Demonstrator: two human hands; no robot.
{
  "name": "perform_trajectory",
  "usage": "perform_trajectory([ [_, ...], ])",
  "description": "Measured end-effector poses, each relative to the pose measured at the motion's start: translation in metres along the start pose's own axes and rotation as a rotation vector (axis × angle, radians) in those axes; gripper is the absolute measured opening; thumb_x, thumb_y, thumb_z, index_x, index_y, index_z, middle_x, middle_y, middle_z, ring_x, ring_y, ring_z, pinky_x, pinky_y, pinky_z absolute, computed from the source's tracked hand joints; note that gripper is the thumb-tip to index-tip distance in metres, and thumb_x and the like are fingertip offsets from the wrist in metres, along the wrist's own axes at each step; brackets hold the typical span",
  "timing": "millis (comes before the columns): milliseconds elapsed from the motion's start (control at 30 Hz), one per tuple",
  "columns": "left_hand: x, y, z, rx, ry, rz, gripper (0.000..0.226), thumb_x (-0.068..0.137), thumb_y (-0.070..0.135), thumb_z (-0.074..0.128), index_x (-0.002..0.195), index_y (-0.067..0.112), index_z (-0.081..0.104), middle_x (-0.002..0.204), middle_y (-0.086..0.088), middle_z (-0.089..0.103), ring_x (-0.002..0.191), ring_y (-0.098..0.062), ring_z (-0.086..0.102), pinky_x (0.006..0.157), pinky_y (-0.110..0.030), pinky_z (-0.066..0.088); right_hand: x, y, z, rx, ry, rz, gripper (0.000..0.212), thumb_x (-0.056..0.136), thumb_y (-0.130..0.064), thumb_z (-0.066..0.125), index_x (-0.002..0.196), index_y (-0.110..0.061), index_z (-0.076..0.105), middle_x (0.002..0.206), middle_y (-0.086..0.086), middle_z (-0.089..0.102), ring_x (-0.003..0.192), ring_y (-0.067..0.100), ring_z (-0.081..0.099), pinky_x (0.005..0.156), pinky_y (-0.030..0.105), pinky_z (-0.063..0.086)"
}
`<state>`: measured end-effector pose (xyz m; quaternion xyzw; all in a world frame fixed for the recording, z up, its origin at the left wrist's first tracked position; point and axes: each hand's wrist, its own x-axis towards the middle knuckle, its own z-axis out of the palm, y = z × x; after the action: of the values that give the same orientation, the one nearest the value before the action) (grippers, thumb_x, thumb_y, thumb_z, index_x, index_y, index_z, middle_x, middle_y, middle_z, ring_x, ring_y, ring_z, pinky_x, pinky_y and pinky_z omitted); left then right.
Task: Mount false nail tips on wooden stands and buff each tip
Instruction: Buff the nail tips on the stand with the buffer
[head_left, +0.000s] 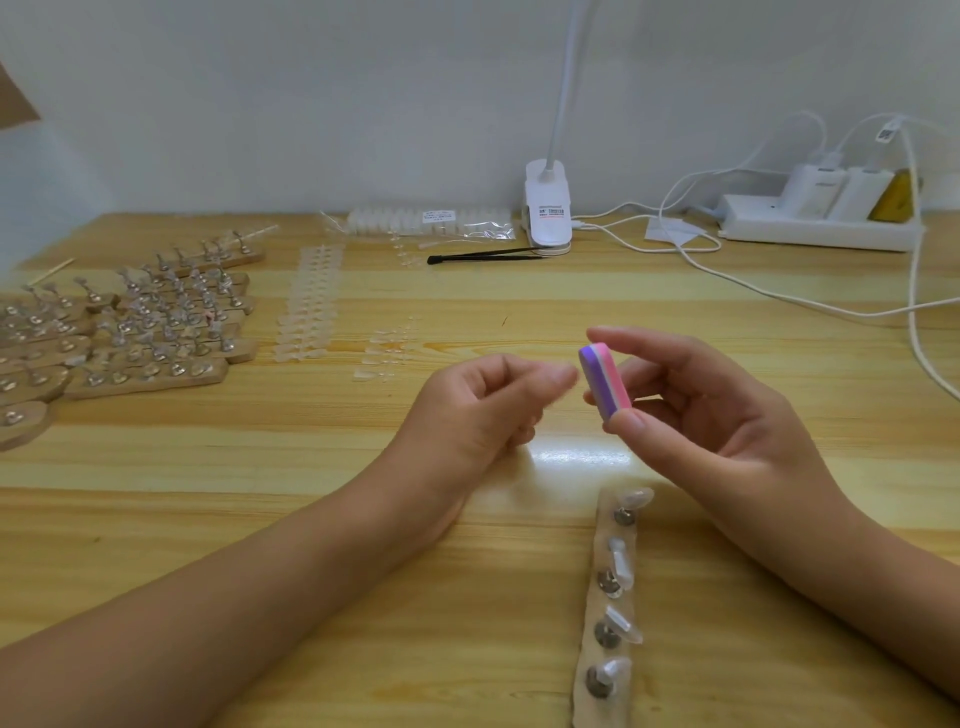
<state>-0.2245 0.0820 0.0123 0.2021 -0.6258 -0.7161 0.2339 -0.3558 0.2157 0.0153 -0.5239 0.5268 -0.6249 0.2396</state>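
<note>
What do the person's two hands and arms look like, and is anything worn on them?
The left forearm and right forearm are bare, no sleeves in view. The left hand and right hand show no gloves, rings, watch or bracelet. Visible nails are short and unpainted.

A pale wall backs the wooden table. Beyond the grip stands a clip lamp, a power strip to its right.

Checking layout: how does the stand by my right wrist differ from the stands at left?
The near stand lies alone, pointing away from you; the left stands are packed together, lying crosswise. The near stand sits close by; the left stands sit farther off. Both are wood with metal posts.
</note>
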Motion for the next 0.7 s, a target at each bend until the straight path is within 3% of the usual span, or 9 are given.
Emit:
perform_trajectory([
  [167,-0.0086,-0.001,0.006,0.143,-0.097,0.074,0.011,0.073,0.03,0.078,0.078,0.022,0.073,0.069,0.012,0.066,0.064,0.002,0.058,0.063,-0.01,0.044,0.0017,-0.0001,-0.0006,0.009,0.021,-0.006,0.047,0.081,-0.024,0.064,0.127,-0.016,0.058,0.092,0.01,0.065,0.093,0.028,0.064,0.089,0.033,0.055],
  [300,-0.002,0.002,0.0023,0.001,0.023,-0.005,0.011,0.072,0.032,0.073,0.074,0.021,0.072,0.06,0.011,0.053,0.058,-0.006,0.045,0.066,-0.023,0.04,-0.0002,0.0005,-0.0013,-0.028,0.015,-0.009,0.045,0.081,-0.023,0.065,0.125,-0.018,0.06,0.089,0.002,0.062,0.088,0.012,0.061,0.083,0.021,0.05],
  [433,-0.0084,0.0008,0.006,0.133,-0.089,0.069,0.01,0.075,0.029,0.073,0.08,0.02,0.072,0.064,0.015,0.063,0.06,0.005,0.056,0.061,-0.01,0.043,0.0013,0.0009,-0.0022,-0.024,0.012,-0.014,0.045,0.081,-0.023,0.065,0.126,-0.016,0.059,0.089,-0.001,0.063,0.089,0.013,0.061,0.084,0.022,0.05],
  [567,-0.0032,0.0022,0.0026,0.024,-0.007,0.015,0.009,0.072,0.032,0.073,0.069,0.023,0.071,0.06,0.013,0.056,0.058,-0.004,0.049,0.066,-0.022,0.042,0.0007,0.0009,-0.0018,-0.033,0.002,-0.017,0.042,0.082,-0.018,0.065,0.124,-0.018,0.061,0.086,-0.002,0.062,0.084,0.009,0.059,0.08,0.017,0.048],
  [700,-0.008,0.0008,0.0055,0.116,-0.095,0.073,0.009,0.075,0.027,0.073,0.079,0.019,0.071,0.063,0.015,0.064,0.06,0.004,0.056,0.061,-0.01,0.044,0.0008,0.0013,-0.0019,-0.035,0.002,-0.017,0.042,0.082,-0.019,0.065,0.124,-0.018,0.061,0.085,-0.007,0.063,0.083,0.007,0.059,0.079,0.016,0.048],
])
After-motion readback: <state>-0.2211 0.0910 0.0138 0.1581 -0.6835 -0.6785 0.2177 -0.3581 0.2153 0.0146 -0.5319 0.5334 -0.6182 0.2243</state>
